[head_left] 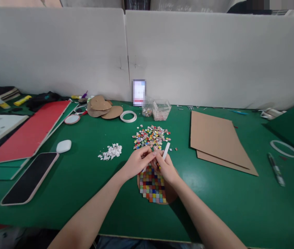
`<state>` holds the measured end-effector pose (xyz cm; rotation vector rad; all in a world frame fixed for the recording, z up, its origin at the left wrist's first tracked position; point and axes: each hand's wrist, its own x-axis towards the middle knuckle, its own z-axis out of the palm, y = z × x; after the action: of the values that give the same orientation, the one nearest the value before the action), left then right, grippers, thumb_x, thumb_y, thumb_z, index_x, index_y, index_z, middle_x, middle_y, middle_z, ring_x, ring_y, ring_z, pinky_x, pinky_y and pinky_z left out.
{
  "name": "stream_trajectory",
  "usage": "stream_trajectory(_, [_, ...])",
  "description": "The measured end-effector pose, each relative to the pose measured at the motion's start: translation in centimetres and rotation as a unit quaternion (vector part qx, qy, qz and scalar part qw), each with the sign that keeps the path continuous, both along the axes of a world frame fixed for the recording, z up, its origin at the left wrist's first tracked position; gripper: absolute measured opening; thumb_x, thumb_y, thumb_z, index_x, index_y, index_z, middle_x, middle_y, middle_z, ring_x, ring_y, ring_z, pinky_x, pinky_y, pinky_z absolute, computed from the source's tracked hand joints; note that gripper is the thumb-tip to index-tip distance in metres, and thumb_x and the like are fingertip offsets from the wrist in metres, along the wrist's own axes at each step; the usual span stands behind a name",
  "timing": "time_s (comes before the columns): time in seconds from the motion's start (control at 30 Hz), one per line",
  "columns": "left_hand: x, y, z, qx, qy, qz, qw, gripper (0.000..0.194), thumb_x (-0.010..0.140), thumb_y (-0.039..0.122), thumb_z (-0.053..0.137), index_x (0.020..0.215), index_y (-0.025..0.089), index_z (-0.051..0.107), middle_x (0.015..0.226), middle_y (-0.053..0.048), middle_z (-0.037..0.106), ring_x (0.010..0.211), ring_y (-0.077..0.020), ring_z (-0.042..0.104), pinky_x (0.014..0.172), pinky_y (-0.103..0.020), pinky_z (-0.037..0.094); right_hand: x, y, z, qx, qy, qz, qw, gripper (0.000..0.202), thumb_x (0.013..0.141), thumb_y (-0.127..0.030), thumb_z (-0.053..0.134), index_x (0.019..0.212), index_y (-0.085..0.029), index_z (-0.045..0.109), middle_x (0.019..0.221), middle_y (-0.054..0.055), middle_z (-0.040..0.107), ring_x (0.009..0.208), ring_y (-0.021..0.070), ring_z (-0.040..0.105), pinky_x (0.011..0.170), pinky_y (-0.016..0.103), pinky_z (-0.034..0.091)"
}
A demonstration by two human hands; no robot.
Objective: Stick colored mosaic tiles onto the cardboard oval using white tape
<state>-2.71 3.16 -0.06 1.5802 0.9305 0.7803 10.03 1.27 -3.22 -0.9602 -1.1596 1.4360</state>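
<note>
My left hand (139,160) and my right hand (166,166) meet fingertip to fingertip over the top of a round cardboard piece (172,195) partly covered with colourful mosaic tiles (152,188). A white stick (166,151) rises from my right hand's grip. My left thumb and forefinger are pinched together; whatever lies between them is too small to make out. Just beyond my fingers is a pile of loose coloured tiles (150,135). To the left of my left hand lies a heap of white bits (112,151).
A black-screened phone (29,180), a white case (64,146) and a red sheet (29,133) lie left. Behind are cardboard discs (112,112), a tape roll (128,117), a clear container (161,110) and a lit phone (139,92). Cardboard sheets (214,136) and a pen (276,169) lie right.
</note>
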Motion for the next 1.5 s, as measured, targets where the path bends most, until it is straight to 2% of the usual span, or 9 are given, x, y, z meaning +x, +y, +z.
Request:
stream_trajectory(0.2, [0.3,-0.3,-0.1,-0.023,-0.016,0.02,0.999,0.031,0.086,0.04,0.043,0.064,0.018,0.041,0.048,0.007,0.038,0.042,-0.0069,0.034,0.044,-0.021,0.028,-0.2,-0.1,-0.1,0.004,0.017,-0.023,1.0,0.047,0.085,-0.055,0.041,0.053,-0.02,0.036,0.039,-0.007,0.033,0.034,0.0059,0.026,0.036,0.021,0.02])
stream_trajectory(0.37, [0.4,-0.3,-0.3,-0.039,-0.007,0.037,0.999,0.03,0.086,0.037,0.04,0.063,0.019,0.037,0.047,0.007,0.035,0.041,-0.0071,0.033,0.043,-0.021,0.029,-0.2,-0.1,0.1,0.015,-0.028,-0.024,0.999,0.047,0.087,-0.055,0.035,0.054,-0.02,0.036,0.042,-0.007,0.033,0.037,0.0072,0.027,0.037,0.022,0.023])
stream_trajectory(0.5, [0.4,-0.2,-0.6,0.013,0.036,0.056,0.998,0.026,0.086,0.031,0.04,0.063,0.018,0.039,0.054,0.006,0.036,0.049,-0.0078,0.035,0.048,-0.021,0.03,-0.1,-0.1,0.2,0.092,-0.073,-0.033,0.993,0.033,0.087,-0.044,0.043,0.063,-0.021,0.043,0.058,-0.003,0.041,0.054,0.0109,0.04,0.053,0.024,0.036])
stream_trajectory(0.6, [0.3,-0.1,-0.8,0.059,0.069,0.067,0.994,0.024,0.085,0.027,0.039,0.063,0.018,0.04,0.057,0.005,0.038,0.053,-0.0086,0.036,0.05,-0.021,0.031,0.0,0.0,0.3,0.121,-0.108,-0.033,0.986,0.029,0.089,-0.039,0.041,0.067,-0.021,0.046,0.066,-0.001,0.044,0.064,0.0136,0.044,0.063,0.026,0.04])
stream_trajectory(0.77, [0.4,-0.3,-0.9,0.059,0.078,0.065,0.993,0.025,0.087,0.03,0.035,0.065,0.018,0.038,0.054,0.005,0.038,0.05,-0.0088,0.036,0.048,-0.021,0.03,0.2,0.1,0.5,0.121,-0.136,-0.029,0.983,0.027,0.089,-0.037,0.039,0.07,-0.02,0.048,0.064,-0.001,0.041,0.061,0.0133,0.039,0.058,0.025,0.037])
stream_trajectory(1.07, [0.4,-0.5,-0.9,0.07,0.096,0.059,0.991,0.024,0.088,0.028,0.033,0.067,0.019,0.038,0.055,0.006,0.038,0.05,-0.0086,0.036,0.051,-0.021,0.03,0.3,0.0,0.2,0.098,-0.114,0.001,0.989,0.033,0.089,-0.04,0.041,0.062,-0.021,0.036,0.052,-0.006,0.034,0.046,0.0098,0.03,0.046,0.023,0.027])
stream_trajectory(1.27, [0.3,-0.4,-1.1,0.098,0.108,0.067,0.987,0.026,0.088,0.026,0.032,0.064,0.019,0.034,0.056,0.005,0.039,0.051,-0.0083,0.037,0.05,-0.021,0.03,0.2,-0.2,0.6,0.1,-0.136,0.006,0.986,0.033,0.09,-0.041,0.038,0.064,-0.022,0.036,0.055,-0.005,0.035,0.049,0.0106,0.032,0.047,0.023,0.029])
stream_trajectory(1.5, [0.3,-0.7,-1.1,0.098,0.1,0.078,0.987,0.027,0.089,0.03,0.032,0.065,0.018,0.037,0.053,0.005,0.037,0.047,-0.0079,0.035,0.046,-0.02,0.028,0.0,-0.3,0.4,0.092,-0.119,0.007,0.989,0.03,0.091,-0.04,0.036,0.067,-0.022,0.035,0.058,-0.005,0.031,0.05,0.0107,0.029,0.048,0.024,0.028])
